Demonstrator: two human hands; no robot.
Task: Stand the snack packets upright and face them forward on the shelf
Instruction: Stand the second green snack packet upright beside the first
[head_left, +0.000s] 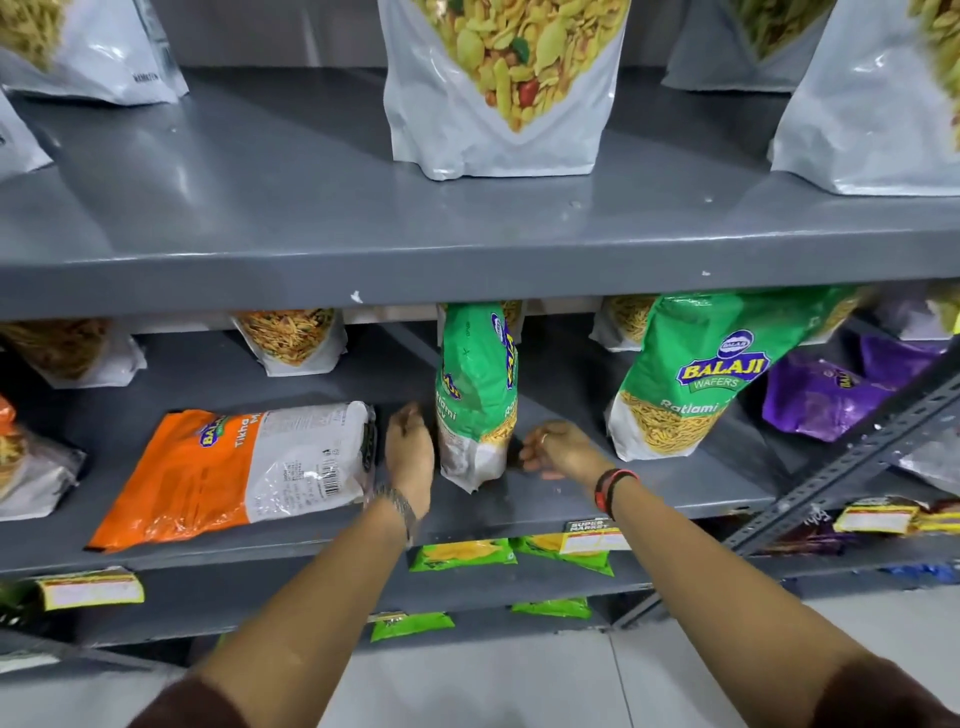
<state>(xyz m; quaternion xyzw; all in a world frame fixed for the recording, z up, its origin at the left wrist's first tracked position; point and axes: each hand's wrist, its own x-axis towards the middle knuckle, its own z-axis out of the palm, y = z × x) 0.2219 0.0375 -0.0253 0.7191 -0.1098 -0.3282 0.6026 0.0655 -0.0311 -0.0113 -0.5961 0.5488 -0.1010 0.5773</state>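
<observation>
Our forearms reach to the middle grey shelf (649, 499). Between our hands stands a green Balaji Ratlami sev packet (475, 400), upright, turned edge-on. Our left hand (410, 457) and right hand (558, 449) flank its base, fingers loosely curled, gripping nothing. An orange Balaji packet (208, 473) lies flat to the left.

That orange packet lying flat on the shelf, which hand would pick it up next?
Probably the left hand: it sits right beside the orange packet, while the right hand is beyond the upright green packet.
</observation>
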